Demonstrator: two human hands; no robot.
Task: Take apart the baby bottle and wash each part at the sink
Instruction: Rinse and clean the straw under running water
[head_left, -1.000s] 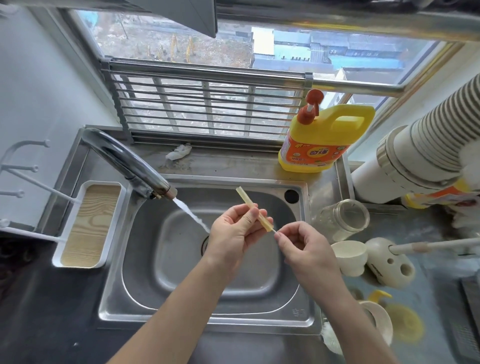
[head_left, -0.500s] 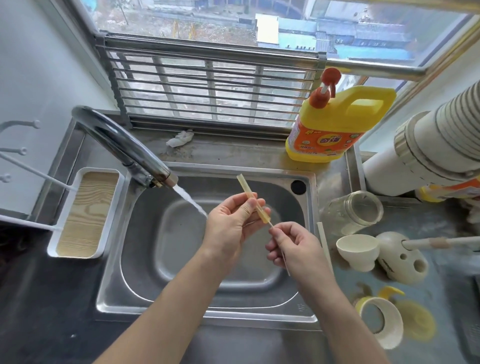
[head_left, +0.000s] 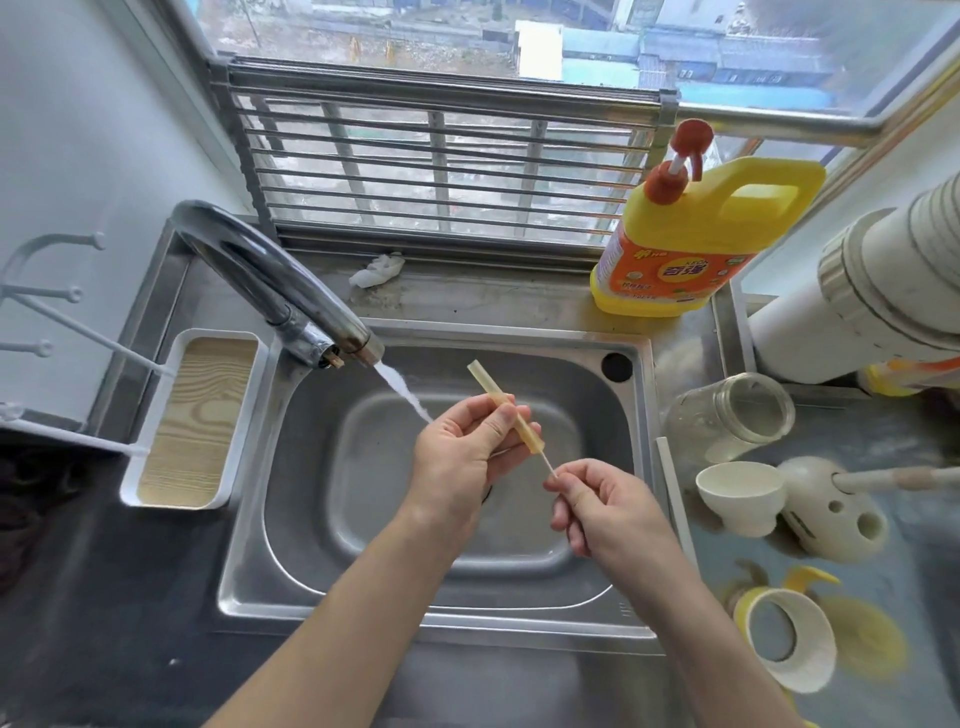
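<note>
- Left hand (head_left: 465, 449) pinched the straw (head_left: 485, 384) between thumb and fingers, at frame centre over the sink (head_left: 641, 395)
- Right hand (head_left: 602, 512) pinched the thin white stem (head_left: 548, 465) at its fingertips, just lower right of the straw's lower end
- Straw's long axis ran upper left to lower right; the stem left the lower end on the same line
- Judgement: the next stroke must follow that diagonal, right hand driving, left hand steadying; an off-axis push would likely bend the stem
- Water stream (head_left: 402, 389) from the tap (head_left: 270, 280) passed just left of the straw; no contact seen
- Glass bottle (head_left: 727, 415) lay on its side at right of frame, well apart
</note>
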